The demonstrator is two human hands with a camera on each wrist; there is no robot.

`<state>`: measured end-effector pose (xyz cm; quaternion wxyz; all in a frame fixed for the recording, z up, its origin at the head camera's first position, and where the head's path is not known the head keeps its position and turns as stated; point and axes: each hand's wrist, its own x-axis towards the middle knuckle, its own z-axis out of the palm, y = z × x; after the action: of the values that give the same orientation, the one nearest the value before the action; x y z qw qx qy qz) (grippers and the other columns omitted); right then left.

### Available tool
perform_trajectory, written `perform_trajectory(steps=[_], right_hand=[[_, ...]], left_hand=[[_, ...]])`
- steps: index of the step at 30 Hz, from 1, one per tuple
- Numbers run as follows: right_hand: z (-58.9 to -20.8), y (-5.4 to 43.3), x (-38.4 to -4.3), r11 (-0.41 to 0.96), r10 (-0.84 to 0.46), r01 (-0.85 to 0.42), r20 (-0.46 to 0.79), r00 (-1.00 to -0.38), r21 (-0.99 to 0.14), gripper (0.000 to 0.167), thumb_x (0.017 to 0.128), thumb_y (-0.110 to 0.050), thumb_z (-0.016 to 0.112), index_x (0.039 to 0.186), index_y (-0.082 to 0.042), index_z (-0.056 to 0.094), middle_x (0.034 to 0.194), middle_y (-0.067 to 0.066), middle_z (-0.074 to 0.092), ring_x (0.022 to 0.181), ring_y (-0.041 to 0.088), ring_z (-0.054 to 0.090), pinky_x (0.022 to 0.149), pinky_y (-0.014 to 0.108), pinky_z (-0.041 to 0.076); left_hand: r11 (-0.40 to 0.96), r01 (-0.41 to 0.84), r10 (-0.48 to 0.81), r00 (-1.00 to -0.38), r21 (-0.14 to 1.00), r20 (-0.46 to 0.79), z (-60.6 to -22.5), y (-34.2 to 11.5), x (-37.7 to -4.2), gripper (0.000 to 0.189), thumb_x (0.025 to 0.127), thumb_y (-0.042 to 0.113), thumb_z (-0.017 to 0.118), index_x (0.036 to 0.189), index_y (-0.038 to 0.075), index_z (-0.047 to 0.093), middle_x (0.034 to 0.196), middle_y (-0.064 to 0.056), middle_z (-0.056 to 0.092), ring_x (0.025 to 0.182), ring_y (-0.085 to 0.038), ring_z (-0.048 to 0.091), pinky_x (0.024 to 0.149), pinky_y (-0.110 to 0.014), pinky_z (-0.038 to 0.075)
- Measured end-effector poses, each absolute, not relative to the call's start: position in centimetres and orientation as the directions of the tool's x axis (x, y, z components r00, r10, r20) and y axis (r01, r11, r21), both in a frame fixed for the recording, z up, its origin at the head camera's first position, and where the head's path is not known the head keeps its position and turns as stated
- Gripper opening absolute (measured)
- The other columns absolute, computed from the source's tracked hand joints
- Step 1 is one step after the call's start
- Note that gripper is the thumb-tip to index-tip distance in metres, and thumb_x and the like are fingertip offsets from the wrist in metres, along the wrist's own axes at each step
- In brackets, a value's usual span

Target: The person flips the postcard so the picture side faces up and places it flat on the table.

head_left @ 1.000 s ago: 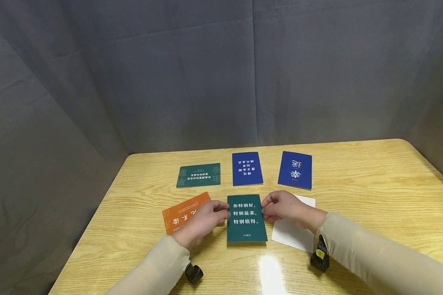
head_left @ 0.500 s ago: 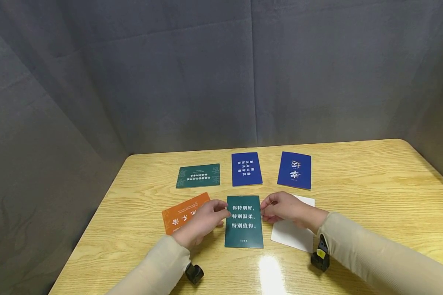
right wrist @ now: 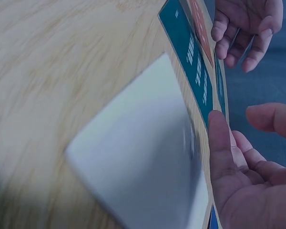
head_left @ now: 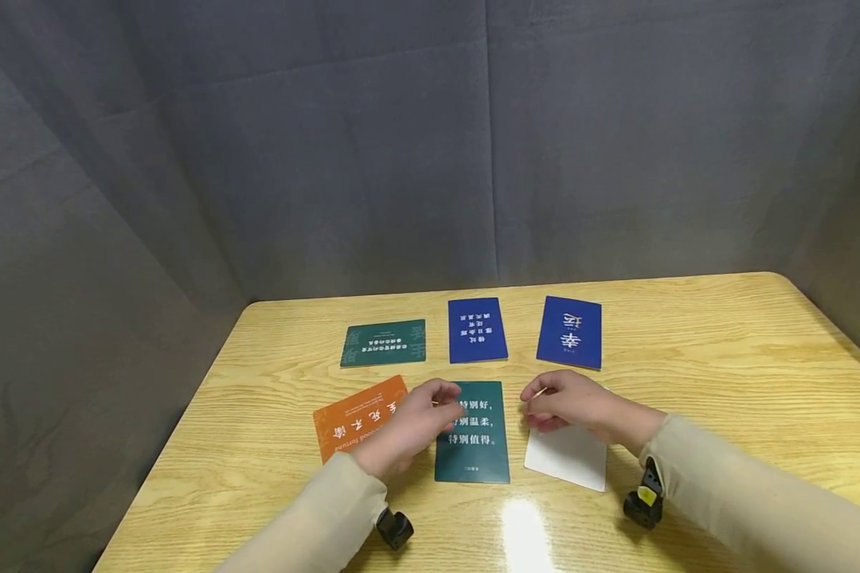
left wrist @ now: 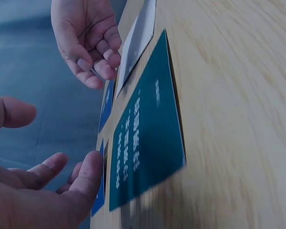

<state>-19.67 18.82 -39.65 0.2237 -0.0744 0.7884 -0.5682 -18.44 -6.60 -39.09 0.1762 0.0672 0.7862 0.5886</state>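
A dark green card (head_left: 476, 458) with white characters lies flat at the front middle of the table. My left hand (head_left: 417, 420) hovers over its left edge, fingers loosely bent, thumb and fingertips apart. In the left wrist view that hand's fingers (left wrist: 86, 179) hold nothing. My right hand (head_left: 573, 404) is above the far part of a white card (head_left: 569, 458), to the right of the green one. Its thumb and fingers (right wrist: 219, 143) stand apart with nothing between them in the right wrist view. An orange card (head_left: 351, 414) lies tilted, partly hidden under my left hand and forearm.
Along the back lie a green card (head_left: 385, 344) turned sideways, a blue card (head_left: 477, 330) in the middle, and another blue card (head_left: 570, 332) at right. The wooden table (head_left: 724, 382) ends at a grey curtain (head_left: 373, 159) behind and on both sides.
The front green card came down flat and slid slightly toward me, and both hands let go of it. Since then my left hand has shifted right over its edge, my right hand away to the right.
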Motion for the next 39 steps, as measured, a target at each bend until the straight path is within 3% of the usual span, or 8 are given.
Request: perform_trajectory(steps=[15, 26, 39], right_hand=[[-38.8, 23.4, -19.0, 0.388, -0.305, 0.167, -0.297, -0.905, -0.907, 0.026, 0.099, -0.003, 0.062, 0.116, 0.016, 0.057, 0.099, 0.013, 0.070, 0.087, 0.017, 0.068, 0.079, 0.035, 0.060], [-38.8, 27.0, -18.7, 0.447, -0.262, 0.168, -0.308, -0.915, -0.879, 0.027, 0.102, -0.005, 0.058, 0.117, 0.018, 0.057, 0.102, 0.015, 0.067, 0.090, 0.019, 0.066, 0.082, 0.035, 0.060], [-39.3, 29.1, -18.3, 0.466, -0.240, 0.210, -0.351, -0.905, -0.859, 0.024, 0.103, -0.004, 0.056, 0.116, 0.016, 0.057, 0.101, 0.012, 0.068, 0.091, 0.017, 0.066, 0.081, 0.034, 0.059]], left_hand=[[0.260, -0.137, 0.380, -0.895, 0.956, -0.232, -39.0, -3.7, -18.5, 0.047, 0.098, 0.010, 0.064, 0.139, -0.007, 0.051, 0.118, -0.013, 0.055, 0.103, -0.030, 0.062, 0.099, -0.046, 0.052], [0.236, -0.168, 0.426, -0.867, 0.957, -0.257, -39.5, -1.7, -18.4, 0.053, 0.097, 0.012, 0.064, 0.144, -0.005, 0.046, 0.121, -0.012, 0.053, 0.108, -0.028, 0.058, 0.100, -0.046, 0.050], [0.245, -0.190, 0.430, -0.858, 0.951, -0.282, -39.7, 0.2, -18.2, 0.055, 0.095, 0.013, 0.067, 0.144, -0.003, 0.047, 0.116, -0.011, 0.053, 0.099, -0.027, 0.059, 0.099, -0.045, 0.049]])
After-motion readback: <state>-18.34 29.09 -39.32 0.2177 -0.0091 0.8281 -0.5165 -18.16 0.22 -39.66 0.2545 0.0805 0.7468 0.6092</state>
